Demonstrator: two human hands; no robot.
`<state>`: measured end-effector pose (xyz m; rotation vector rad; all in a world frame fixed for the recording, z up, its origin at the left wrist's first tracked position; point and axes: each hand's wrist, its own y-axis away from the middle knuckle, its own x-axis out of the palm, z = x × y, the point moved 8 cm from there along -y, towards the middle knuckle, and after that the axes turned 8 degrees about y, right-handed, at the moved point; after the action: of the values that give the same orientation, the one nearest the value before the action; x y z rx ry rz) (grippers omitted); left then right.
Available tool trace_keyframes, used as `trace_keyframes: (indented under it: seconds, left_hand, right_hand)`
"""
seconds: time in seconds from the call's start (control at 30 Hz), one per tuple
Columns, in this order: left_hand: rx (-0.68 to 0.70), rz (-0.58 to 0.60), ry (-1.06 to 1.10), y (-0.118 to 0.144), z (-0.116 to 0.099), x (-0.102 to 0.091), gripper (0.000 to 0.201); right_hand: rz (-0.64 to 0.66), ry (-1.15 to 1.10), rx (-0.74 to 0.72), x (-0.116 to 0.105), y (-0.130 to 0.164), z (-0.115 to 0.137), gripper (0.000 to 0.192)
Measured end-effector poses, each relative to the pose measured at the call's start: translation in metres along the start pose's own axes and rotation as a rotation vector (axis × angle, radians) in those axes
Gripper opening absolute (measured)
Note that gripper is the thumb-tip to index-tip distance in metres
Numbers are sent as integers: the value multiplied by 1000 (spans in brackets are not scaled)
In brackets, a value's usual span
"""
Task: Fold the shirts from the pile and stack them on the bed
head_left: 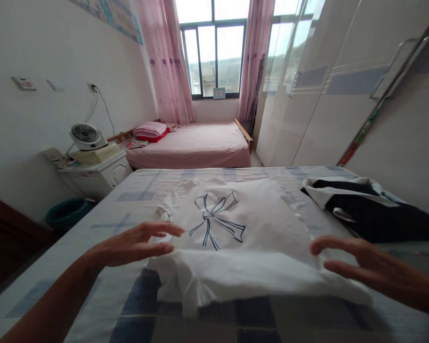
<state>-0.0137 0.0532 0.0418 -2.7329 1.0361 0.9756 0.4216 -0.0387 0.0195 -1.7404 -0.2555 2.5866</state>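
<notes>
A white garment (pixel 268 219) with a dark blue bow print lies spread on the bed in front of me, its near part folded over. Which kind of garment it is, I cannot tell for certain. My left hand (pixel 136 244) hovers at its left edge, fingers stretched out and apart from the thumb. Over the right edge is my right hand (pixel 364 264), slightly blurred, with thumb and fingers apart. Neither hand grips the cloth; whether the right fingertips touch it is unclear.
Blue-and-white checked bedding (pixel 125 209) covers the bed under the garment. Black-and-white clothing (pixel 364 205) lies at the right. Beyond stand a pink bed (pixel 207 143) and a white bedside cabinet (pixel 110 174) with a fan (pixel 87 136). A wardrobe (pixel 307 109) lines the right wall.
</notes>
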Motion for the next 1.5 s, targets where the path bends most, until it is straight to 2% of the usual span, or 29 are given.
trace_keyframes:
  seconds: [0.07, 0.1, 0.13, 0.2, 0.3, 0.37, 0.4, 0.47, 0.5, 0.57, 0.7, 0.73, 0.8, 0.9, 1.03, 1.5]
  left_hand:
    - [1, -34, -15, -15, 3, 8, 40]
    - [32, -86, -48, -26, 2, 12, 41]
    - [78, -140, -99, -39, -1, 16, 43]
    - [175, -215, -225, -65, -7, 30, 45]
    - [196, -226, -369, -102, -4, 54, 50]
    - [168, -225, -440, -120, 5, 63, 53]
    - [151, -224, -470, -126, 11, 64, 54]
    - [110, -217, -513, -133, 28, 61, 54]
    - [87, -217, -531, -134, 38, 56, 52]
    - [26, -260, -573, -133, 61, 39, 50]
    - [-120, -415, -628, -125, 100, 2, 51]
    - [-141, -433, -627, -125, 106, -4, 51]
    - [-160, -448, -623, -125, 111, -8, 53]
    - [-169, -445, -629, -126, 112, -8, 54]
    - [-173, -440, -631, -127, 110, -7, 55]
    - [-185, -438, -679, -127, 110, -7, 56]
  right_hand:
    - [112, 20, -32, 14, -14, 15, 39]
    - [114, 26, -49, 16, -25, 28, 42]
    - [78, 31, -75, 16, -38, 45, 45]
    - [102, 30, -196, 28, -64, 87, 51]
    - [114, 76, -330, 61, -97, 141, 56]
    - [127, 121, -404, 91, -115, 161, 59]
    - [137, 147, -422, 106, -122, 163, 61]
    - [156, 205, -428, 130, -137, 152, 62]
    - [158, 238, -407, 137, -145, 137, 61]
    - [150, 308, -316, 140, -159, 92, 59]
    - [14, 479, 155, 106, -175, -32, 59]
    - [-6, 496, 234, 99, -175, -55, 59]
    - [-34, 521, 309, 90, -174, -83, 58]
    - [-43, 542, 339, 90, -173, -93, 59]
    - [-37, 560, 341, 94, -174, -87, 60]
    - [-26, 525, 390, 89, -172, -81, 59]
